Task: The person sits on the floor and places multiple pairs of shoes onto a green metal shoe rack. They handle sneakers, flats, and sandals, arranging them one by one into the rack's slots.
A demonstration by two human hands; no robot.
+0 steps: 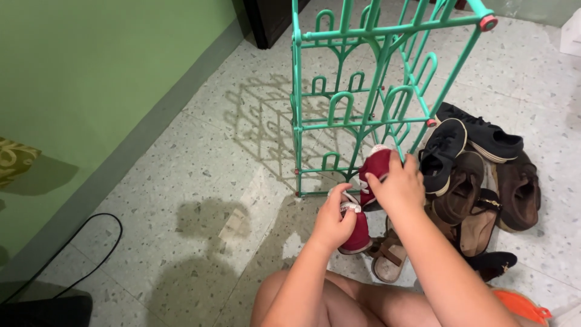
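Red small shoe (376, 165) gripped in right hand (399, 184) at the foot of the green rack (363, 91); its mate (357, 233) pinched by left hand (331, 221) just below. No shoe racked yet; dark shoes (478, 175) piled beside the rack.

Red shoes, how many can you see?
2. One red shoe is in the right hand, up against the green rack. The other red shoe is in the left hand, lower down. More may be hidden.
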